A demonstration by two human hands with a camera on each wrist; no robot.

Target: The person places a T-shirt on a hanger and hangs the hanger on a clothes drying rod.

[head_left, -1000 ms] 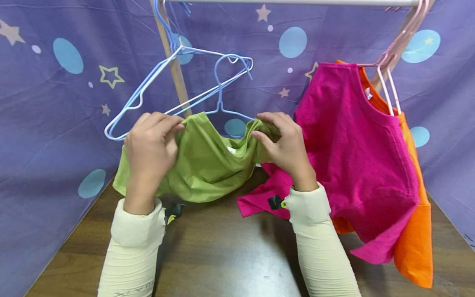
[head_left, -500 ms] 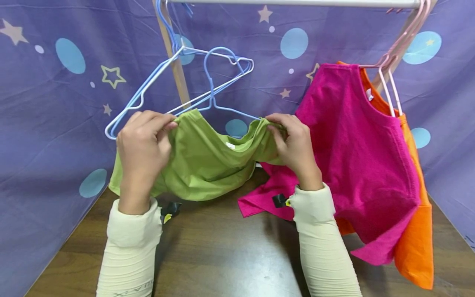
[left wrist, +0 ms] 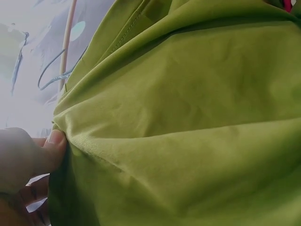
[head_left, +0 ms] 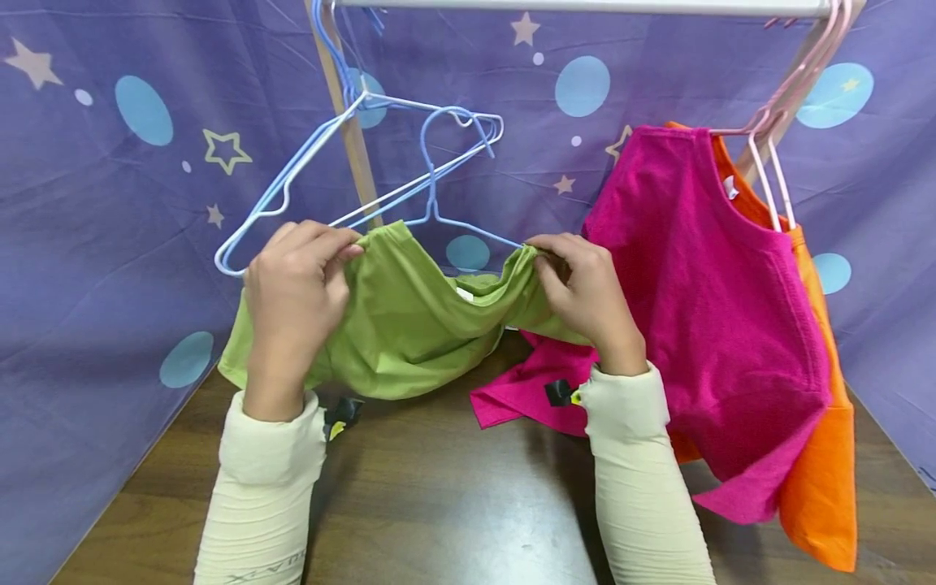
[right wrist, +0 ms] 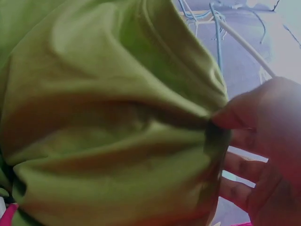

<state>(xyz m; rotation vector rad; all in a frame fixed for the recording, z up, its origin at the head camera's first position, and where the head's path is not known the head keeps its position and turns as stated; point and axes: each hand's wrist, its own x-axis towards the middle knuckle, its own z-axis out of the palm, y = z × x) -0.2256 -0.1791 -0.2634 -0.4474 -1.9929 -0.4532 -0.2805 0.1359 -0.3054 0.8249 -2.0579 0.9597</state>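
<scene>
A green shirt [head_left: 409, 325] is stretched between both hands in the head view, its neckline sagging in the middle around a white label. Out of the neck rises the hook of a blue hanger [head_left: 434, 187], whose shoulders run down into the cloth. My left hand [head_left: 296, 301] pinches the shirt at one shoulder; in the left wrist view the thumb [left wrist: 55, 143] presses on the fabric there. At the other shoulder my right hand [head_left: 588, 288] pinches the cloth, right where the hanger's arm ends. The right wrist view shows the shirt's folds [right wrist: 117, 117] gathered toward those fingertips.
Behind, blue and white hangers [head_left: 292, 171] dangle from the left end of a white rail [head_left: 585, 6]. A magenta shirt [head_left: 717, 325] and an orange shirt [head_left: 819, 471] hang at the right on pink hangers. Below lies a wooden table [head_left: 439, 504].
My right hand has shifted right and slightly down, spreading the green shirt's neckline wider. The blue hanger's hook and my left hand swung left, then back right.
</scene>
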